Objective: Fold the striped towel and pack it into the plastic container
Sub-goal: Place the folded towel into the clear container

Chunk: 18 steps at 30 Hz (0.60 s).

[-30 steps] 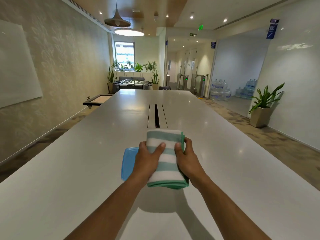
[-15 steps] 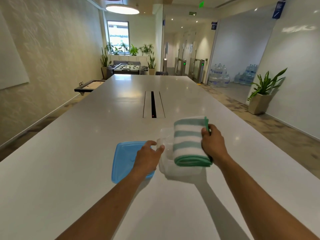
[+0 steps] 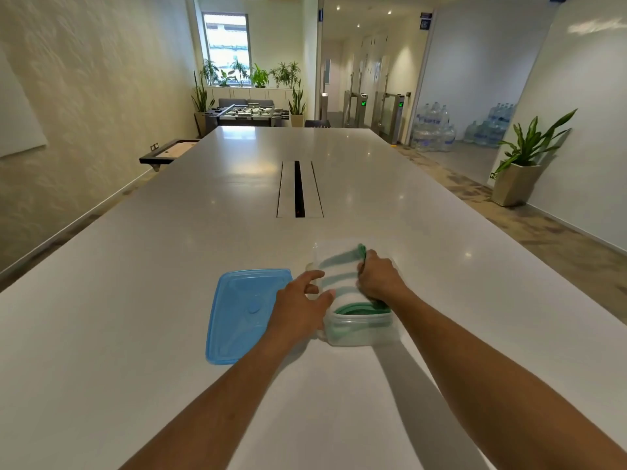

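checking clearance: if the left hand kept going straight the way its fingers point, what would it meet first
Probably the clear plastic container: the left hand points right, fingertips already at its near-left wall, with the striped towel just inside. Contact is unclear.

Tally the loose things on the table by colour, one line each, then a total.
Blue: 1, the lid
Clear: 1, the container
Green-and-white: 1, the towel
Total: 3

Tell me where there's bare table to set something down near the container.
Free: the wide stretch left of the blue lid, the strip between the container and the cable slot, and the table to the right. Crowded: between lid and container, where the left hand sits; the right hand holds the towel.
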{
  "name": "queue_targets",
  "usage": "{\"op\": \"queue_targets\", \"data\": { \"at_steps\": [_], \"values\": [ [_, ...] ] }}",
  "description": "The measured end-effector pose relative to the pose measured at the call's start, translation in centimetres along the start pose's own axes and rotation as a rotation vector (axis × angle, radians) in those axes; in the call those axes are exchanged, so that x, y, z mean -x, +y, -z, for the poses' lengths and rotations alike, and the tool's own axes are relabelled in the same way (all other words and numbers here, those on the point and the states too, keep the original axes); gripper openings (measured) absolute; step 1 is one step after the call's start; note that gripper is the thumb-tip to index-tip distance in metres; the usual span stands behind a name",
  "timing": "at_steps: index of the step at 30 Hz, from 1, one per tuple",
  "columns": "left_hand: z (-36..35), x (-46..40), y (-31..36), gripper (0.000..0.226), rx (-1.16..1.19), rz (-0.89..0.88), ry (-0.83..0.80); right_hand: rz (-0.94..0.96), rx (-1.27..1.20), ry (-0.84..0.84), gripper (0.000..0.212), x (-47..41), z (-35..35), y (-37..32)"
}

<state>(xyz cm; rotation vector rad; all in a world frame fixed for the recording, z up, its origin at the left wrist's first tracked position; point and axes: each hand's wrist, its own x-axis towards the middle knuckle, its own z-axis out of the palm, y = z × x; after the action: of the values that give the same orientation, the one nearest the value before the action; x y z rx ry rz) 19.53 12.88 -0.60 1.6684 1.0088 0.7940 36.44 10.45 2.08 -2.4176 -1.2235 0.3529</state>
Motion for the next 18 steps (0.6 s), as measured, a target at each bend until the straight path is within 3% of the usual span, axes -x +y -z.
{"op": "queue_targets", "data": {
  "at_steps": [4,8,10,13,15,18],
  "values": [
    [0.2,0.0,-0.2,0.045,-0.008,-0.014,-0.003,0.055,0.082,0.071,0.037,0.0,-0.6,0.6],
    [0.1,0.4,-0.2,0.052,-0.010,-0.003,-0.018,0.300,0.186,0.173,0.045,0.5,0.3,-0.6],
    [0.1,0.6,-0.1,0.054,0.014,0.001,-0.006,0.407,0.253,-0.009,0.048,1.2,0.3,-1.3],
    [0.5,1.6,-0.3,0.037,-0.042,-0.038,0.154,0.296,0.360,-0.359,0.061,1.1,-1.0,-0.8],
    [0.9,2.5,-1.2,0.025,-0.233,-0.113,0.281,0.217,0.381,-0.463,0.070,0.7,-1.6,-0.1],
    [1.3,3.7,-3.2,0.035,-0.633,-0.178,0.291,0.209,0.414,-0.496,0.073,0.8,-1.8,0.1]
  ]
}}
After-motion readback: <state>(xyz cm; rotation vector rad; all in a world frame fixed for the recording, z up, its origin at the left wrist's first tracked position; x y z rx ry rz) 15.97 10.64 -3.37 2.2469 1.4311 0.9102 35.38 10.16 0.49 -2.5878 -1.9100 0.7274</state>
